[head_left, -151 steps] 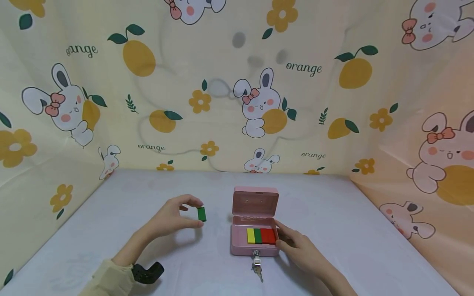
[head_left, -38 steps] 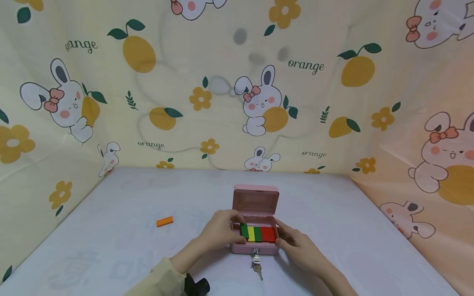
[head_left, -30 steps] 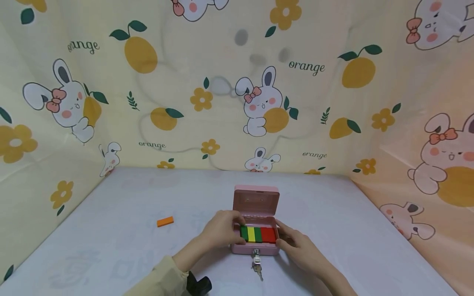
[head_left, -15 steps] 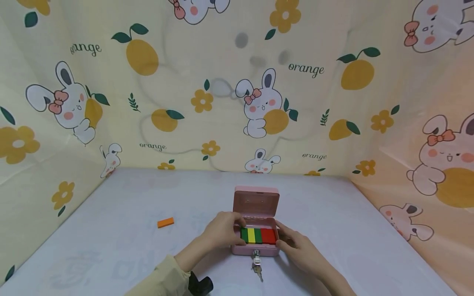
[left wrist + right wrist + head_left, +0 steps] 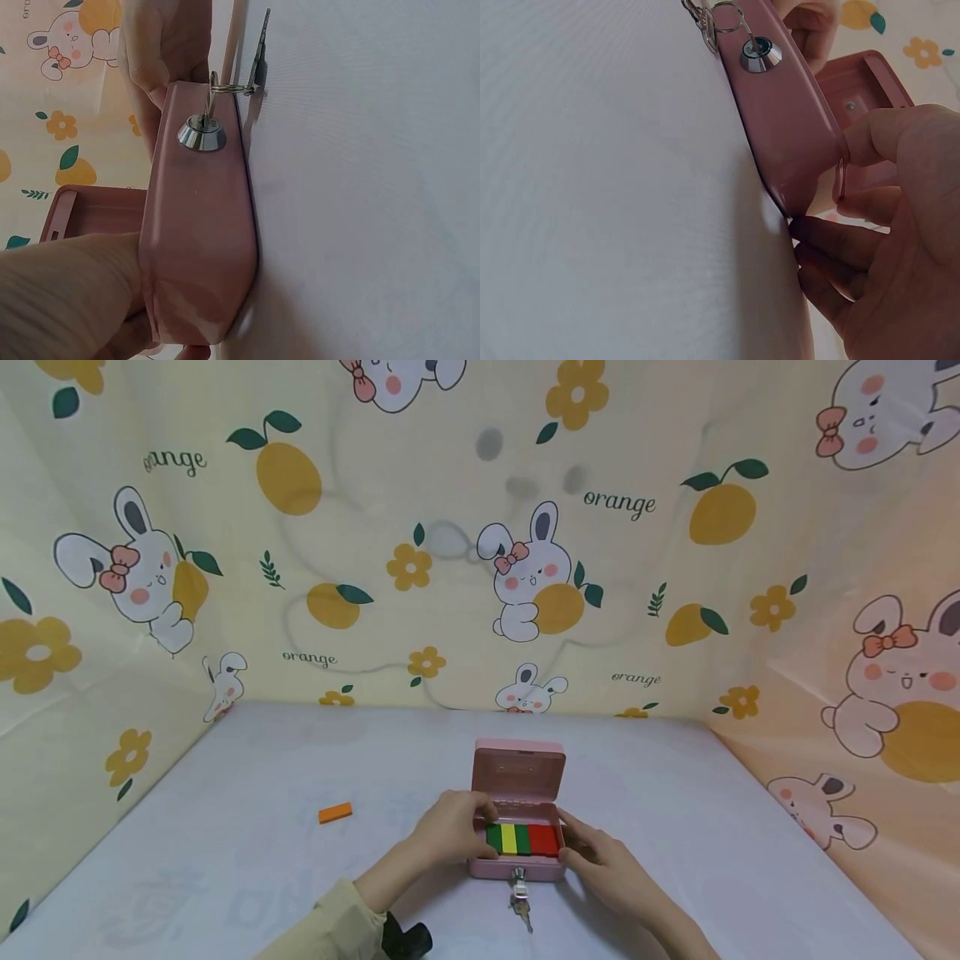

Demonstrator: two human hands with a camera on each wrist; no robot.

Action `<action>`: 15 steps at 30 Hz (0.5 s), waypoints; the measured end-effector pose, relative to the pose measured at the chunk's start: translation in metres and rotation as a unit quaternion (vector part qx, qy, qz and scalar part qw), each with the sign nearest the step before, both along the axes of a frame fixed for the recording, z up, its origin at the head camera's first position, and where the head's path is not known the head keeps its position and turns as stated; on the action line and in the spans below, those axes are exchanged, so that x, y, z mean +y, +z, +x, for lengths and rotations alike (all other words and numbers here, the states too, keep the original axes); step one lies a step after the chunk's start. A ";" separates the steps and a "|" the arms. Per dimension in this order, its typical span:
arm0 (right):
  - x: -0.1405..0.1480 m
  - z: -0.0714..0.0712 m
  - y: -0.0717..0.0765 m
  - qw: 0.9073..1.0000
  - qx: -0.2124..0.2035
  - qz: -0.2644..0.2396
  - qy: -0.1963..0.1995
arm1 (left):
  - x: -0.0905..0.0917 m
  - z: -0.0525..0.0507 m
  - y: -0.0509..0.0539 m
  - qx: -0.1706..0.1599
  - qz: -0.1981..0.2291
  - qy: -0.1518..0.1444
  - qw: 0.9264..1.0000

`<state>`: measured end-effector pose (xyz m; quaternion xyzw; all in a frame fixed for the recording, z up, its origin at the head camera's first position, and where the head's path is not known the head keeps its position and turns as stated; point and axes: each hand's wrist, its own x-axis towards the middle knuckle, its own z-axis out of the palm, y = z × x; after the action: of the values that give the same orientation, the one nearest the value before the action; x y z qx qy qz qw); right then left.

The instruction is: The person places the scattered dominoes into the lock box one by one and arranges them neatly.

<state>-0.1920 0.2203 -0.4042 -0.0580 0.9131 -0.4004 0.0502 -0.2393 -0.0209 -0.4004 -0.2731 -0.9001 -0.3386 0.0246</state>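
A pink metal cash box (image 5: 498, 867) sits on the table with its lid (image 5: 517, 772) raised. Inside, a green block (image 5: 493, 838), a yellow block (image 5: 508, 839), another green block (image 5: 522, 839) and red blocks (image 5: 543, 840) lie in a flat row. My left hand (image 5: 450, 827) reaches over the box's left wall, thumb and finger at the two ends of the leftmost green block; the left wrist view hides those fingertips. My right hand (image 5: 607, 860) grips the box's right side, the thumb at the rim and the other fingers along the outer wall in the right wrist view (image 5: 900, 210).
An orange block (image 5: 335, 812) lies on the white tabletop, left of the box. Keys (image 5: 521, 906) hang from the lock (image 5: 201, 133) on the box's front. A patterned cloth (image 5: 450, 610) surrounds the table at the back and sides.
My left hand brought the green block from the left into the box, where it went from tilted to flat beside the yellow one. My right hand stayed at the box's side.
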 end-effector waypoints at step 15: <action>0.002 -0.002 -0.002 1.000 0.005 0.001 0.005 | -0.006 0.000 -0.006 -0.001 0.045 -0.022 0.999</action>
<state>-0.1940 0.2219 -0.4063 -0.0644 0.9134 -0.3992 0.0479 -0.2395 -0.0273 -0.4065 -0.2914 -0.8774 -0.3799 0.0285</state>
